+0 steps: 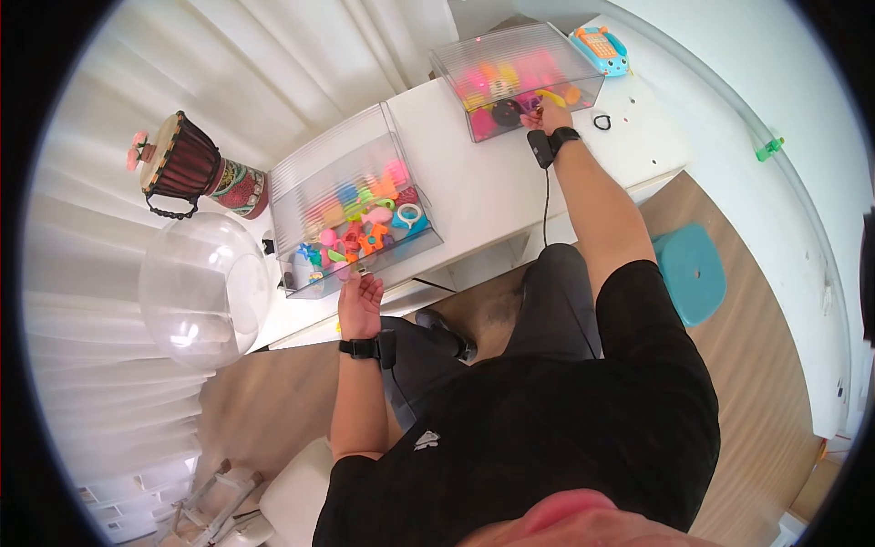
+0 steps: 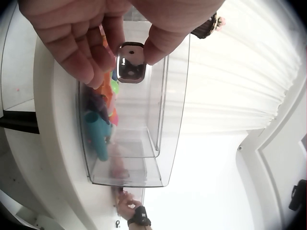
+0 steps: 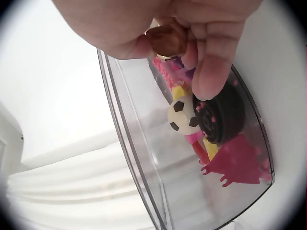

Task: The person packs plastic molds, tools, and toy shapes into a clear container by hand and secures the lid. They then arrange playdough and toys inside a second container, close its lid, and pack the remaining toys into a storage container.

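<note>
My left hand (image 1: pixel 360 305) is at the front of a clear plastic box (image 1: pixel 314 169) of small colourful toys. In the left wrist view, its thumb and fingertips pinch a small shiny rounded-square metal piece (image 2: pixel 131 62). Over at the front of a second clear box (image 1: pixel 451 56), my right hand (image 1: pixel 550 117) pinches a similar shiny piece (image 3: pixel 166 40), tinted copper by reflection. Behind the right fingers, inside that box, are a toy football (image 3: pixel 183 116), a black round toy (image 3: pixel 221 117) and a pink flat toy (image 3: pixel 236 163).
Both boxes stand on a white table (image 1: pixel 447 169). A drum (image 1: pixel 182 164) and a large clear dome (image 1: pixel 205 296) are at the left. A blue toy phone (image 1: pixel 602 50) sits beside the right box, with a black band (image 1: pixel 602 122) nearby. A teal stool (image 1: pixel 691 275) is on the floor.
</note>
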A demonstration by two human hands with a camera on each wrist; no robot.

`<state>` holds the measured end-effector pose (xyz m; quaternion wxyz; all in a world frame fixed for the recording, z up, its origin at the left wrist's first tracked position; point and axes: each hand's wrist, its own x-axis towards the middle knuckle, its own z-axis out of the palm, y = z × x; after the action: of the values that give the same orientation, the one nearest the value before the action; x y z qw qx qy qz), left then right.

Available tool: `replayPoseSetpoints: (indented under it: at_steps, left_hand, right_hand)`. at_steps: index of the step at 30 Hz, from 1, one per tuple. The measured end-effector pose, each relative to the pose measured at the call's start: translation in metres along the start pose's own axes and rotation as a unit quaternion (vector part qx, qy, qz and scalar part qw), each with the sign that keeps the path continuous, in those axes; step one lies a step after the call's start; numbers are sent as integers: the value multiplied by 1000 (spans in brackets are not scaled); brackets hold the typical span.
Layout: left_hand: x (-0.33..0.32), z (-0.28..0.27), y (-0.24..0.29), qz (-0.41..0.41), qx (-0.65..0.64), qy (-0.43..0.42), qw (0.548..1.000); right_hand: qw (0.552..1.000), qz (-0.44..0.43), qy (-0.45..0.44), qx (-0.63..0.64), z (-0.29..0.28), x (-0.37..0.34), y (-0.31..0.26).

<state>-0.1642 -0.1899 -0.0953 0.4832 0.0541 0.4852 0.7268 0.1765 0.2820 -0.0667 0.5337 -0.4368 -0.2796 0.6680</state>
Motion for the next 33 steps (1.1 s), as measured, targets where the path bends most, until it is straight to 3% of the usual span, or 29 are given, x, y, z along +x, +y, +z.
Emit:
replayPoseSetpoints:
  at_steps: [6, 8, 15, 17, 22, 24, 26, 28, 31, 33]
  left_hand:
    - [-4, 2, 0, 4, -5, -1, 1000]
    - [-4, 4, 0, 10, -4, 6, 1000]
    - [-7, 9, 1, 8, -3, 2, 1000]
    - [-9, 10, 3, 8, -7, -11, 1000]
    - [-5, 10, 2, 12, -31, -7, 999]
    - [-3, 10, 0, 16, -40, -21, 999]
    - [-2, 12, -2, 16, -46, -10, 999]
    - [-1, 13, -2, 19, -52, -15, 998]
    - [-8, 21, 1, 23, -63, -5, 998]
    - [-9, 21, 0, 27, -70, -2, 997]
  right_hand:
    - [999, -34, -38, -18, -4, 15, 1]
    - [999, -4, -48, -4, -9, 29, 5]
    - [994, -17, -101, -32, -19, 21, 3]
    - [995, 59, -42, -67, -13, 4, -9]
    - [985, 132, -34, -104, 1, -62, -1]
    - [957, 151, -191, -156, 6, -95, 12]
    - [953, 128, -200, -188, 26, -160, 25]
    - [916, 91, -274, -280, 43, -212, 36]
    - [873, 51, -314, -370, 54, -253, 63]
    - [870, 37, -320, -373, 59, -271, 75]
